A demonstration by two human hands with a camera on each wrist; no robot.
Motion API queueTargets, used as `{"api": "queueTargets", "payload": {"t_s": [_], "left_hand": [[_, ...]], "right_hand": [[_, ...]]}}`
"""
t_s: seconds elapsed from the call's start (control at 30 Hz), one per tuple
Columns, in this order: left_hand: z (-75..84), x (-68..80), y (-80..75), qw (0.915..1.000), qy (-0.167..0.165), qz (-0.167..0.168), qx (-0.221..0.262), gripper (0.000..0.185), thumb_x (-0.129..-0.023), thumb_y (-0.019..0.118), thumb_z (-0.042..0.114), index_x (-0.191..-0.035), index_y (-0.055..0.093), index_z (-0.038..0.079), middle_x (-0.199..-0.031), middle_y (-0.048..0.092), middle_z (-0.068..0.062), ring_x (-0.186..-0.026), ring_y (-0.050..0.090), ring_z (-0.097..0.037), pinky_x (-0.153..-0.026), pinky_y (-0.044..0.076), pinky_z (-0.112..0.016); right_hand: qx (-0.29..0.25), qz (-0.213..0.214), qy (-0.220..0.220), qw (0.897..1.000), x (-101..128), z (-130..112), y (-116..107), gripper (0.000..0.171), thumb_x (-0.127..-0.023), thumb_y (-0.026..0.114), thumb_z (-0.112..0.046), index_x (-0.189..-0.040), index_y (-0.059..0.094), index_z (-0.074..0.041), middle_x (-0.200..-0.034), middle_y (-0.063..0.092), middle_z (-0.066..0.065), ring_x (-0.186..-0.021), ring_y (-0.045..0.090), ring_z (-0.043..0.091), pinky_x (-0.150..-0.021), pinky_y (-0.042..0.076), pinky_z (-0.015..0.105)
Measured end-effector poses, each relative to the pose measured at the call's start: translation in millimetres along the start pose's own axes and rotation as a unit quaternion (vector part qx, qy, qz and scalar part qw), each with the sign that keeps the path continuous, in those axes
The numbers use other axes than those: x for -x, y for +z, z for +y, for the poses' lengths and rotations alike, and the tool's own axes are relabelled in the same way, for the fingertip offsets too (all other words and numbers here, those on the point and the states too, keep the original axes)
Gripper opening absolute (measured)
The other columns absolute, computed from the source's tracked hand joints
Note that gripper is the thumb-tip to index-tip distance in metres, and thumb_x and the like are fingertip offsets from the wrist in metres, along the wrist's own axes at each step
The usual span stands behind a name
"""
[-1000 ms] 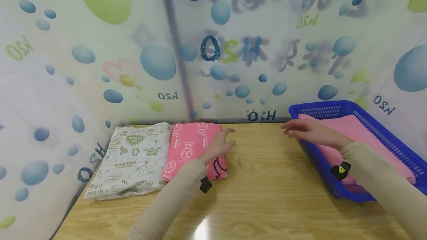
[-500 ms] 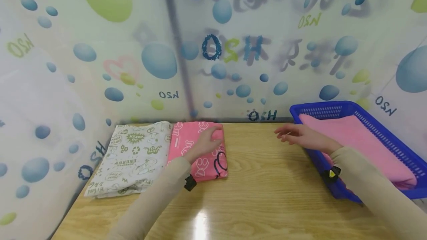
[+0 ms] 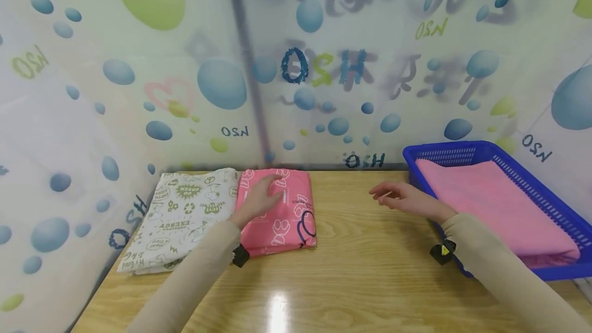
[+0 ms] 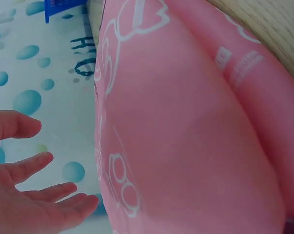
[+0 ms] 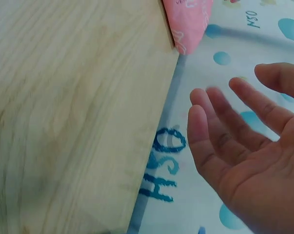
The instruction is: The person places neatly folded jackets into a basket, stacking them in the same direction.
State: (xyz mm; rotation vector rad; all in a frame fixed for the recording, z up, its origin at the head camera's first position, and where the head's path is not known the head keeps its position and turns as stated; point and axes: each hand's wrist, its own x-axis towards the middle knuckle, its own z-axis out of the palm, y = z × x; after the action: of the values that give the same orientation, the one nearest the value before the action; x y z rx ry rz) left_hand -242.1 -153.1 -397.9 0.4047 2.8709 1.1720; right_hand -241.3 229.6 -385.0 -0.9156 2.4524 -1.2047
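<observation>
While both hands are out over the table, findings are as follows.

Left hand: my left hand lies flat on the folded pink cloth, fingers straight and loosely spread; nothing is pinched.

Right hand: my right hand hovers above bare wood between the pink cloth and the basket, fingers relaxed and apart, holding nothing.

Pink cloth: it sits near the back edge of the wooden table, printed with white outline figures, just beside the white printed cloth on its left; whether their edges touch I cannot tell.

Basket: the blue mesh basket stands at the table's right end, with a plain pink folded cloth lying inside it.

Risk, left: in my judgement, a flat palm sliding on the pink cloth could drag the top layer and spoil the fold, since nothing grips the lower layers.

Risk, right: my sleeve passes close to the basket's near corner; a careless sweep could nudge it toward the table edge.

Writing, white cloth: green print reads "ENERGY"; the other words are too small to read.

Writing, pink cloth: a small white text block, illegible.

Writing, backdrop: the bubble-patterned sheet shows mirrored lettering, seemingly "H2O", repeated.
</observation>
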Motion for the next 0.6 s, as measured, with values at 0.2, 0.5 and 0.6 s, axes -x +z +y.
{"api": "queueTargets", "payload": {"t_s": [0.2, 0.5, 0.6], "left_hand": [[-12.7, 7.4, -7.0, 0.9997, -0.016, 0.015, -0.009, 0.05, -0.093, 0.061, 0.008, -0.139, 0.044, -0.004, -0.139, 0.045, -0.023, -0.13, 0.039, -0.038, -0.105, 0.033, -0.05], [-34.8, 17.7, -17.8, 0.9978, -0.048, 0.029, -0.037, 0.052, -0.09, 0.062, 0.011, -0.137, 0.045, -0.003, -0.15, 0.02, -0.034, -0.14, 0.012, -0.048, -0.108, 0.016, -0.061], [-40.4, 20.2, -19.3, 0.9976, -0.059, 0.026, -0.024, 0.055, -0.089, 0.063, 0.011, -0.139, 0.043, -0.004, -0.151, 0.014, -0.035, -0.139, 0.012, -0.05, -0.107, 0.017, -0.062]], "right_hand": [[0.013, 0.011, -0.034, 0.999, -11, 6, 17, 0.034, -0.098, 0.054, -0.004, -0.129, 0.051, 0.009, -0.126, 0.055, 0.025, -0.11, 0.053, 0.044, -0.084, 0.051, 0.034], [0.028, 0.019, 0.003, 0.999, -25, 8, 42, 0.038, -0.098, 0.054, -0.008, -0.133, 0.048, 0.005, -0.124, 0.053, 0.03, -0.107, 0.057, 0.04, -0.088, 0.048, 0.05], [0.021, 0.016, 0.012, 1.0, -28, 8, 49, 0.039, -0.098, 0.054, -0.007, -0.134, 0.047, 0.005, -0.125, 0.053, 0.03, -0.107, 0.056, 0.04, -0.088, 0.048, 0.051]]}}
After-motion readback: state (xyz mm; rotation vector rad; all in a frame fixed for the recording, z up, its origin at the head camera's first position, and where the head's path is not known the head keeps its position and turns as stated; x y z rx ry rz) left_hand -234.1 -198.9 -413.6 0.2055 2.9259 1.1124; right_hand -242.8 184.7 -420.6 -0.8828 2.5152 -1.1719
